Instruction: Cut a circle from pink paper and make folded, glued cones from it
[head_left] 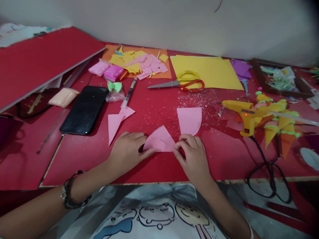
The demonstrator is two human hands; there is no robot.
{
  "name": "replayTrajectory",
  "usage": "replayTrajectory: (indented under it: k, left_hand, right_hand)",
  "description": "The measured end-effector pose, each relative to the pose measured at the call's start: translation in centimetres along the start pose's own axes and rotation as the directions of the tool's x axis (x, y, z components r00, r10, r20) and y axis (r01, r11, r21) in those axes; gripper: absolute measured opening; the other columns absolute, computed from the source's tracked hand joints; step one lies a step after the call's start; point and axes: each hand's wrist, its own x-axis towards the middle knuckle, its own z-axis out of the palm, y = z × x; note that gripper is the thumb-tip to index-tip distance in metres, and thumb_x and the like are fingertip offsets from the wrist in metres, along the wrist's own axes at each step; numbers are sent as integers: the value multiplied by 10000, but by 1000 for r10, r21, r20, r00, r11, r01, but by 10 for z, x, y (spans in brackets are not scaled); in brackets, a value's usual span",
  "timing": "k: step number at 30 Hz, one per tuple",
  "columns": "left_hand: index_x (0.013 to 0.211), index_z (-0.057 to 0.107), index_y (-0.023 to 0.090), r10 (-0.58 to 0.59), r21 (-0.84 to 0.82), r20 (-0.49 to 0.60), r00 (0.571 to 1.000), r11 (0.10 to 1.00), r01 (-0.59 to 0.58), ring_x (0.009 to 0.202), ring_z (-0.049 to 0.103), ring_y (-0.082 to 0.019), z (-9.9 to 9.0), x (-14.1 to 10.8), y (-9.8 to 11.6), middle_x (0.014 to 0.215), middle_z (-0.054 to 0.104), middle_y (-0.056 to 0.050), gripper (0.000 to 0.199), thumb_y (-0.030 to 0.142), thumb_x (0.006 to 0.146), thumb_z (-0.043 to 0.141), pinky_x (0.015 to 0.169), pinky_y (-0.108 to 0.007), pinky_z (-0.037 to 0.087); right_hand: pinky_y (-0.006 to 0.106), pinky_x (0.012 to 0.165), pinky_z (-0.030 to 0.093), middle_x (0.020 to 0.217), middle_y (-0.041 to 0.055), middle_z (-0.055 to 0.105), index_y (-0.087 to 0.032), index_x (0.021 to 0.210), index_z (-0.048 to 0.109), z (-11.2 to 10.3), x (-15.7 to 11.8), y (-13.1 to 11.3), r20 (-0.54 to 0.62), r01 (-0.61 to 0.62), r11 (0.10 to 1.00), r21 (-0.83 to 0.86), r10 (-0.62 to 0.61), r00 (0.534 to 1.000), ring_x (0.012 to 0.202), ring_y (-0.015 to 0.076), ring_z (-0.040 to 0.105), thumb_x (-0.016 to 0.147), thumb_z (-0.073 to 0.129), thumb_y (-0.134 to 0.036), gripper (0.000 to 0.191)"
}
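A folded pink paper piece (160,138) lies near the table's front edge, between my two hands. My left hand (132,146) pinches its left corner between thumb and fingers. At its right corner, the fingertips of my right hand (190,149) are closed on the paper. Just beyond my right hand lies a flat pink quarter-circle (189,119). Pointed pink scraps (115,124) rest beyond my left wrist. Scissors (179,83) with yellow and red handles lie farther back, partly over yellow sheets (216,71).
A black phone (86,109) and a pen (130,91) are at the left. Yellow and pink scraps (149,63) cover an orange sheet at the back. On the right are a yellow glue gun (245,114) with a lit light, its looped cord, small paper cones (271,132) and a tray (296,86).
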Motion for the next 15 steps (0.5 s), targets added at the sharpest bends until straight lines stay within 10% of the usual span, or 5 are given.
replayTrajectory:
  k: [15]
  left_hand:
    - [574,526,167,-24,8,76,997,1000,23,571,529,-172,-4,6,-3,573,575,-24,501,599,802,413,572,-296,321]
  right_hand:
    - [364,777,368,973,38,556,-178,713,533,2,-2,-3,-5,11,997,-70,-12,1000,864,202,440,816,532,-219,111]
